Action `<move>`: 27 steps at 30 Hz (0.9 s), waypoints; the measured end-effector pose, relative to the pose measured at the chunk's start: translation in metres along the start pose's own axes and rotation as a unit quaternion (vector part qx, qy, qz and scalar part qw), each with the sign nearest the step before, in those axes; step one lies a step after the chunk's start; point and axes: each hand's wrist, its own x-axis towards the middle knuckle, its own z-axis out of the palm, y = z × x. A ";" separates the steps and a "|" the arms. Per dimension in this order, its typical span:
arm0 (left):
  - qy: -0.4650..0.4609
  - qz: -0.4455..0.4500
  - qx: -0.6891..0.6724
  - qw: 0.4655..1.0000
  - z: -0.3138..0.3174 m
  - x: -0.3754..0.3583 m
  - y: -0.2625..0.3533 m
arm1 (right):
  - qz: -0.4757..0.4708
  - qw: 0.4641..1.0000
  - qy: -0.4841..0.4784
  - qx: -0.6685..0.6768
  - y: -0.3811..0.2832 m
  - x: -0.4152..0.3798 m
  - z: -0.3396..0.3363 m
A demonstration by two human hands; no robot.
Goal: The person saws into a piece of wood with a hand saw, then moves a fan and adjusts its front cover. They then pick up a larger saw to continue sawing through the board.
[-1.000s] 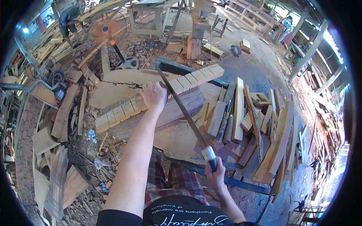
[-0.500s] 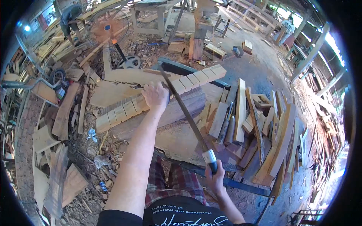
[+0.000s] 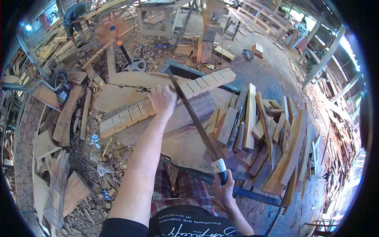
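Observation:
A pale wooden beam (image 3: 134, 113) with several evenly spaced cuts across it lies diagonally on a darker block (image 3: 189, 114). My left hand (image 3: 162, 98) is closed over the beam near its middle, gripping it. Just right of that hand, the blade of a long handsaw (image 3: 197, 125) crosses the beam, its far end reaching beyond the wood. My right hand (image 3: 224, 189) is wrapped round the saw's black and white handle, low and right of the beam.
Loose boards and tools lie on the right of the bench (image 3: 177, 148). A fan (image 3: 112, 28) stands beyond the beam at the left. One person (image 3: 74, 23) bends over wood at upper left; another person (image 3: 302, 29) is at upper right.
The saw and my right hand have shifted very slightly. My left hand stays on the beam, and the person at upper left has moved a little.

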 end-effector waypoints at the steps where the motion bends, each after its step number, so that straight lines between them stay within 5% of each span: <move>1: -0.007 0.000 0.003 1.000 0.001 -0.002 -0.003 | 0.008 1.000 -0.001 -0.001 0.002 -0.001 0.000; 7: 0.019 0.022 -0.006 1.000 0.009 0.000 -0.007 | -0.151 0.987 -0.018 -0.054 -0.052 0.106 0.059; 14: -0.037 -0.004 0.000 0.999 -0.005 0.003 0.001 | -0.058 0.998 0.005 -0.032 -0.004 0.004 0.000; 18: -0.036 0.001 -0.018 0.999 -0.005 0.002 0.000 | -0.009 0.999 0.006 -0.032 -0.025 0.015 0.009; 22: -0.025 0.014 0.006 1.000 0.003 0.003 -0.005 | -0.166 0.986 -0.002 -0.029 -0.041 0.096 0.056; 27: 0.021 0.020 0.001 1.000 0.009 0.001 -0.006 | -0.124 0.992 0.001 -0.029 -0.027 0.048 0.026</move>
